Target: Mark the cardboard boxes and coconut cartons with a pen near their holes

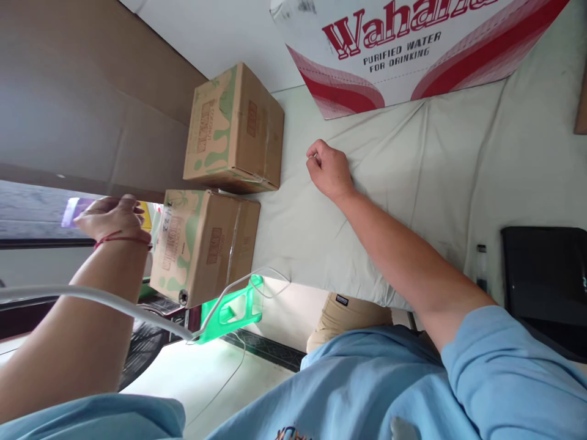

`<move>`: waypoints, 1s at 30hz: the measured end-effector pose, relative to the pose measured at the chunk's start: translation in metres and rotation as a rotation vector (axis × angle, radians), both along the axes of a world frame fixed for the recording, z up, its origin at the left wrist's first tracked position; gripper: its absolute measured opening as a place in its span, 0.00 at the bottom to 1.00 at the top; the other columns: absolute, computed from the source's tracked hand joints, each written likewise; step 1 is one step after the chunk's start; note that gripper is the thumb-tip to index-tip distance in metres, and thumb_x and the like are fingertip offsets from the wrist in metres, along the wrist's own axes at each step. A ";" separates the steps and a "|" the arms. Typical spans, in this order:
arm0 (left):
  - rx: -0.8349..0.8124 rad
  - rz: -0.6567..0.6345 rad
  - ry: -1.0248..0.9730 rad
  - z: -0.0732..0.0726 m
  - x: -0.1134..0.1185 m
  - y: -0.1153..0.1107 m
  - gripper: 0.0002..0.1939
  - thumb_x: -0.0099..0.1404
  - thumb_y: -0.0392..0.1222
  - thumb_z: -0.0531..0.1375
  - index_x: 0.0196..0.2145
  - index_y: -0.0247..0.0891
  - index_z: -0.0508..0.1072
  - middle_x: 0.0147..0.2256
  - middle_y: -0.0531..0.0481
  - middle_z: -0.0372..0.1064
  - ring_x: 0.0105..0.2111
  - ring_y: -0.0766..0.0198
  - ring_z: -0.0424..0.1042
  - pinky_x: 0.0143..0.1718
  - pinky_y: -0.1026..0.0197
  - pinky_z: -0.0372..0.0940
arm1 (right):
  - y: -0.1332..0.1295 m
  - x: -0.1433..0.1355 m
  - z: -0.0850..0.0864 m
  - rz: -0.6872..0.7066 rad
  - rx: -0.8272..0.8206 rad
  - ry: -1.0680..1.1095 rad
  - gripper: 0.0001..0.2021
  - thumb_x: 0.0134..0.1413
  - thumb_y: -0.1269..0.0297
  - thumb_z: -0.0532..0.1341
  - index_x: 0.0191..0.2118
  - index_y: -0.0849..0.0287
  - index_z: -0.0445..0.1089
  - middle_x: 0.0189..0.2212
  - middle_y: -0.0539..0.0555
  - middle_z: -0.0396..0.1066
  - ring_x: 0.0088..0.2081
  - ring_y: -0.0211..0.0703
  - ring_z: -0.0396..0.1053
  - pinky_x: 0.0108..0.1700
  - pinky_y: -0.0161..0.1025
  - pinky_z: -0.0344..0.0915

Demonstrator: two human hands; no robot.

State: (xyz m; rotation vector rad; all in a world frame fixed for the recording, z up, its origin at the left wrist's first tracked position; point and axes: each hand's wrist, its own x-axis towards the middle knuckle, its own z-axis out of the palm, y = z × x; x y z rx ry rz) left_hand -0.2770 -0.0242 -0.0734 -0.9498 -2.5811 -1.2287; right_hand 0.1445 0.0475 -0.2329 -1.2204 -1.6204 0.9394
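My left hand (pixel 112 219), with a red cord round its wrist, is raised at the far left beside the lower cardboard box (pixel 197 250). Its fingers are curled; what they hold, if anything, is hidden. A purple item (pixel 73 212) and a yellow item (pixel 145 215) show behind that hand. My right hand (pixel 329 170) rests in a loose fist on the pale cloth-covered surface (pixel 312 232), with nothing visible in it. To its left stands the upper cardboard box (pixel 238 131), printed with green shapes and taped shut.
A large white and red water carton (pixel 413 61) stands at the back. On the right lie a black item (pixel 545 281) and a small clear bottle (pixel 481 267). A green plastic stool (pixel 233 311), a fan (pixel 144 348) and a white cable (pixel 114 300) are lower left.
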 end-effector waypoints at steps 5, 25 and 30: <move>0.051 0.087 -0.058 -0.001 0.001 -0.003 0.20 0.66 0.27 0.66 0.22 0.40 0.62 0.10 0.68 0.53 0.13 0.72 0.54 0.16 0.68 0.47 | 0.001 0.000 -0.003 0.002 0.012 0.002 0.08 0.66 0.74 0.57 0.43 0.54 0.71 0.30 0.49 0.73 0.35 0.46 0.71 0.47 0.42 0.66; 0.015 0.229 -0.057 0.006 0.027 -0.005 0.21 0.63 0.13 0.58 0.26 0.38 0.61 0.12 0.70 0.53 0.13 0.73 0.53 0.17 0.69 0.52 | 0.002 -0.002 -0.006 -0.010 0.043 -0.020 0.07 0.66 0.72 0.57 0.42 0.54 0.71 0.28 0.49 0.72 0.33 0.45 0.70 0.44 0.41 0.66; 0.030 -0.031 -0.022 0.014 0.039 -0.028 0.17 0.60 0.19 0.61 0.26 0.39 0.63 0.14 0.68 0.52 0.13 0.71 0.54 0.12 0.68 0.50 | 0.001 -0.001 -0.003 -0.005 0.026 -0.035 0.07 0.67 0.72 0.56 0.42 0.54 0.70 0.30 0.50 0.74 0.35 0.46 0.72 0.46 0.42 0.67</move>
